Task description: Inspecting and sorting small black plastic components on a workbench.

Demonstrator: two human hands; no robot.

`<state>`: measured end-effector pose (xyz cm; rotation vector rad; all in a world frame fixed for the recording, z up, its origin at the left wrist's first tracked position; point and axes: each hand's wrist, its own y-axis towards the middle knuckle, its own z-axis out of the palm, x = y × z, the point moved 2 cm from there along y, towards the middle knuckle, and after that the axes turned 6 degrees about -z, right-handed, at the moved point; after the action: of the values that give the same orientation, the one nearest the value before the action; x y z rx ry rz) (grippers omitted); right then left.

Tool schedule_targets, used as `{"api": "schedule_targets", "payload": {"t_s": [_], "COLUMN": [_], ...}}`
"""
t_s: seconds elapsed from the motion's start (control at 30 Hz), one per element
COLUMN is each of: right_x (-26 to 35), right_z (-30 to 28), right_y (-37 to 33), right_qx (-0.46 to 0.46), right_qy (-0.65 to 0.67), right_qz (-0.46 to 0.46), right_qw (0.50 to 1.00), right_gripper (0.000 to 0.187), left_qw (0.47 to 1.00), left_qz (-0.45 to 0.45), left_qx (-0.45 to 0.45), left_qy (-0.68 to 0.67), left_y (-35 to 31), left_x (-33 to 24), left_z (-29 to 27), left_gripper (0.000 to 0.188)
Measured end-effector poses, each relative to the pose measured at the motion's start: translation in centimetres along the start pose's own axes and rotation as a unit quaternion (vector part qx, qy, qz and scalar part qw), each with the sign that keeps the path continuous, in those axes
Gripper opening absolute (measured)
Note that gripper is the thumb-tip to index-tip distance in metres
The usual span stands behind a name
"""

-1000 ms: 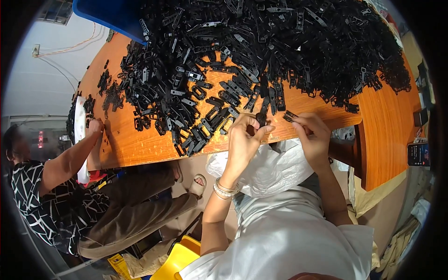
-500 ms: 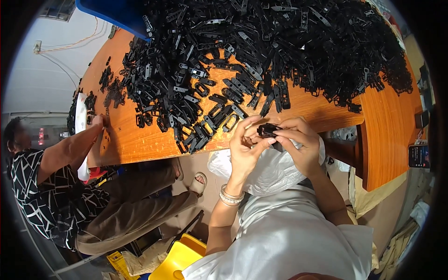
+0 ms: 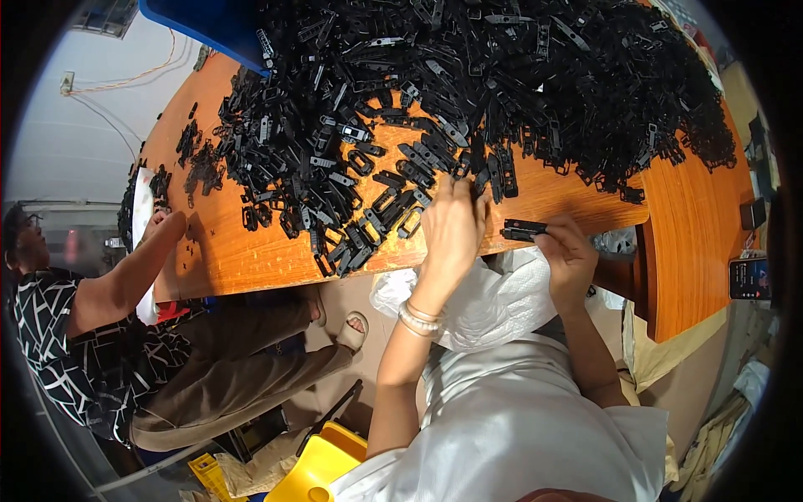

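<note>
My right hand (image 3: 572, 259) pinches a narrow black plastic clip-like part (image 3: 524, 229) by its right end, just over the table's front edge. Beyond it, my left hand (image 3: 452, 219), with bracelets at the wrist, reaches onto the tabletop. Its fingers are stretched out and a little apart, with the tips against the nearest loose black parts (image 3: 495, 174). Whatever lies under those fingertips is partly hidden. A large heap of similar black plastic parts (image 3: 385, 50) covers the far side of the orange wooden table (image 3: 242, 272).
A white plastic bag (image 3: 502, 301) lies across my lap below the table edge. On the left, another person (image 3: 92, 335) works at the table. A blue bin (image 3: 201, 29) stands at the far left, a yellow stool (image 3: 322, 464) below, and a phone (image 3: 749, 278) at the right.
My hands were together around a black part. The left has let go and moved forward to the loose parts; the right has drawn slightly right, keeping the part.
</note>
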<state>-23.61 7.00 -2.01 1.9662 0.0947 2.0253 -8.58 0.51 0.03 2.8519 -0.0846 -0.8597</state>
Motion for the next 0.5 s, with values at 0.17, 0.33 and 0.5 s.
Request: {"api": "schedule_targets", "payload": {"t_s": [0.17,0.33,0.5], "right_x": [-0.7,-0.4,-0.5], "right_z": [0.0,0.1,0.6], "right_y": [0.5,1.2,1.6], "right_qx": [-0.055,-0.035,-0.003], "right_qy": [0.029,0.076,0.122], "right_qz": [0.034,0.132,0.17], "right_qw": [0.997,0.988,0.978], "right_gripper": [0.008,0.011,0.015], "left_qw": [1.0,0.922,0.855], "left_qz": [0.004,-0.143,-0.128], "left_qx": [0.015,0.066,0.103], "left_qy": [0.005,-0.355,-0.493], "left_y": [-0.4,-2.2,-3.5], "left_x": [0.6,2.7,2.2], "left_z": [-0.2,1.0,0.7], "left_gripper": [0.015,0.015,0.012]}}
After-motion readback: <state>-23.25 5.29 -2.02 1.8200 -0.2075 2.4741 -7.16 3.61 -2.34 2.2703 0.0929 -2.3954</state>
